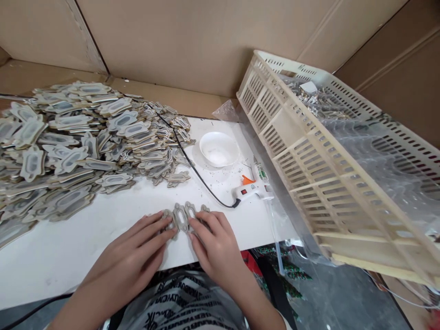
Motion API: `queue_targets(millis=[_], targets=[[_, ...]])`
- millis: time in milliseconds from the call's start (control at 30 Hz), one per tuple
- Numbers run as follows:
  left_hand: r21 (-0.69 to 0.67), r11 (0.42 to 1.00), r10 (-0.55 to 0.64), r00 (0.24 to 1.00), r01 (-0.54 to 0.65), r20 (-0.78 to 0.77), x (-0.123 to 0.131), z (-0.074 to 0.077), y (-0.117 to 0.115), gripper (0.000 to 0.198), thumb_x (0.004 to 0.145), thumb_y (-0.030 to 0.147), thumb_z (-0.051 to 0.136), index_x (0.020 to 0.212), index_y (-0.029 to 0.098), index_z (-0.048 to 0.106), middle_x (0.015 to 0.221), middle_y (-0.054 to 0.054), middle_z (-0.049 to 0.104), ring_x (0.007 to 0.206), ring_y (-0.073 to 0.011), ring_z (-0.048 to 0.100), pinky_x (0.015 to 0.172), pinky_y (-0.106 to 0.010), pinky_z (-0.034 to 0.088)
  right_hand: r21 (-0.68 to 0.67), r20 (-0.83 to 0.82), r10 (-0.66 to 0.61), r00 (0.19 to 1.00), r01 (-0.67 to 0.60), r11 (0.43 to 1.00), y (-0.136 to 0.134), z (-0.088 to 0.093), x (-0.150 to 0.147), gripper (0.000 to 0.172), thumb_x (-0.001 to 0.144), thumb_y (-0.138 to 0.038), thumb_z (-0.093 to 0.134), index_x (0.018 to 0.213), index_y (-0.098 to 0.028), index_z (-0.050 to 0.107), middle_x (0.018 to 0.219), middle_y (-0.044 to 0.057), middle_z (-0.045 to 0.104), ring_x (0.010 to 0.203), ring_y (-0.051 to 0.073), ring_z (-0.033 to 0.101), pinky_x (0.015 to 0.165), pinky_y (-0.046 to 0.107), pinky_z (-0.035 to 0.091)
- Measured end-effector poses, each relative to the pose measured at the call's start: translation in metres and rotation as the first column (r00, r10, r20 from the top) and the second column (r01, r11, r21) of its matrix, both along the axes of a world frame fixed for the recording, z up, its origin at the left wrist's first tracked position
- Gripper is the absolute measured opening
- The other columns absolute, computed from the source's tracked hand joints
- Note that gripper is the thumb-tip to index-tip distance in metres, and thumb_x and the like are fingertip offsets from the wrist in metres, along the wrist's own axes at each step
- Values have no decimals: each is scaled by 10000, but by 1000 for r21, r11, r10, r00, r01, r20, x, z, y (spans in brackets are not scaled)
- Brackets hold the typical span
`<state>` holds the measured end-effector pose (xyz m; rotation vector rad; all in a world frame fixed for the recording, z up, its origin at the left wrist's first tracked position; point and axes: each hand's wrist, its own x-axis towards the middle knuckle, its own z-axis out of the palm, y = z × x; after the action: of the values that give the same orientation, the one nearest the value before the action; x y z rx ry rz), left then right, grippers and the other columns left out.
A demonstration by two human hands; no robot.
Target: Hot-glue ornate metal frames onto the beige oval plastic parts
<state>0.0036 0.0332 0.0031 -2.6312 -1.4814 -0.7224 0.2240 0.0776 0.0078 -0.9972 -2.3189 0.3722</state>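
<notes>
A few flat grey ornate cut-out pieces (181,215) lie side by side on the white table top (85,238) near its front edge. My left hand (132,256) lies flat with fingers stretched out, its fingertips pressing on the left pieces. My right hand (215,243) lies flat too, fingers extended onto the right pieces. A white glue gun (252,190) with an orange trigger rests on the table to the right of my hands, its black cord (195,172) running back toward the pile.
A big heap of the same grey pieces (68,142) covers the table's left and back. A small white bowl (219,149) stands behind the glue gun. A cream slatted plastic crate (309,151), lined with clear plastic, leans at the right. Cardboard walls (192,41) close the back.
</notes>
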Motion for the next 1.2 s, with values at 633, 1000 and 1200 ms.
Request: queue_targets(millis=[633, 1000, 1200], targets=[[-18, 1000, -4, 997, 5, 78, -6, -4, 1, 305, 1003, 204, 491, 1257, 244, 654, 1268, -47, 712, 1249, -238, 637, 1036, -388, 591, 10, 45, -90, 995, 89, 996, 9, -6, 8, 274, 969, -127, 540, 1201, -139, 686, 1099, 131, 724, 956, 254, 629, 822, 420, 572], [-26, 1000, 17, 998, -15, 65, -4, -3, 2, 312, 1008, 247, 510, 1286, 260, 652, 1324, -41, 683, 1316, -241, 591, 1034, -373, 592, -55, 14, -17, 1000, 18, 998, 7, -2, 1, 266, 991, -159, 534, 1210, -136, 684, 1050, 105, 727, 922, 241, 605, 827, 402, 565], [-72, 997, -6, 997, 12, 82, -12, -7, 3, 375, 1007, 191, 465, 1332, 284, 627, 1371, -30, 663, 1348, -234, 572, 1049, -360, 585, -42, 37, 11, 999, -9, 999, 3, -4, 3, 224, 965, -207, 624, 1175, -197, 701, 1072, 92, 712, 943, 239, 610, 819, 395, 553]])
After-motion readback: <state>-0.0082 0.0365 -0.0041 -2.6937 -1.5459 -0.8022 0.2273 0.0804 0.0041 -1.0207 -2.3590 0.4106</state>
